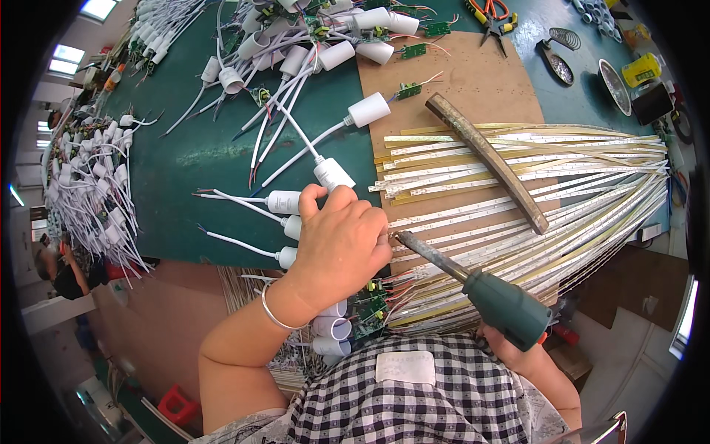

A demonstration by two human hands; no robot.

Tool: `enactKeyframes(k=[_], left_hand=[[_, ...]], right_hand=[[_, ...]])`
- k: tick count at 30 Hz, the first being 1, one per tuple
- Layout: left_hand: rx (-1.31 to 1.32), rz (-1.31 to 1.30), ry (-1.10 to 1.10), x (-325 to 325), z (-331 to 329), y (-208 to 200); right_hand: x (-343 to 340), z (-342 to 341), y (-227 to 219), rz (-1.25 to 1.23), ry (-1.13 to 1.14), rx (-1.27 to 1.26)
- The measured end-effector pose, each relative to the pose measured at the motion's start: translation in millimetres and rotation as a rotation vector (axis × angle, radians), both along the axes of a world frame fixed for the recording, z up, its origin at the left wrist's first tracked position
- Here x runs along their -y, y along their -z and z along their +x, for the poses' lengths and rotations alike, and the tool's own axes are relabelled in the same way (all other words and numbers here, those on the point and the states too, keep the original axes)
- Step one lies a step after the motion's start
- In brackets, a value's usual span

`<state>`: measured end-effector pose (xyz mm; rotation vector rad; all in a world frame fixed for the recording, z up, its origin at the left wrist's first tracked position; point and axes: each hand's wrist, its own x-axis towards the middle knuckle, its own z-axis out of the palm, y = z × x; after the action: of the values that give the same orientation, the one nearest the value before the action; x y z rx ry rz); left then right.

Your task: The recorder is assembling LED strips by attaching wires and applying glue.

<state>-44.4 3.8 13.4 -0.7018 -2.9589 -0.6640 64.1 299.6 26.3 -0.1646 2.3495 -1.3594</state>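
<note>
My left hand [340, 240] is closed over the ends of the LED strips [433, 218], its fingertips pinched; what they hold is hidden. Just beyond its knuckles lies a white plastic cylindrical cap [334, 175] with a white cable. More corded caps [282, 201] lie at its left side. My right hand [512, 348] grips the green handle of a soldering iron [506, 307]. The iron's tip points left, close to my left fingertips. Below my left hand, small green circuit boards [367, 307] with thin wires sit beside more white caps [331, 328].
A bar [488, 163] lies across the strips on a brown board [473, 81]. Corded caps pile up at the back [336, 55] and far left [96, 177]. Pliers [493, 26], an iron stand [556, 63], a metal dish [615, 87] and a yellow container [641, 70] stand at back right.
</note>
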Motion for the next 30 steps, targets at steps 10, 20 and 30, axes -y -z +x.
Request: enactKeyframes(k=[10,20,30], left_hand=[[0.043,-0.046,-0.001,-0.6,0.4,-4.9],[0.027,-0.13,0.037,-3.6,-0.3,-13.1],[0.203,-0.059,0.174,9.0,-10.1,-28.7]], right_hand=[[-7.5,2.8,-10.6,-0.167,0.194,0.207],[-22.2,7.6,11.0,-0.093,-0.051,-0.132],[-10.8,9.5,-1.9,-0.146,0.248,0.148]])
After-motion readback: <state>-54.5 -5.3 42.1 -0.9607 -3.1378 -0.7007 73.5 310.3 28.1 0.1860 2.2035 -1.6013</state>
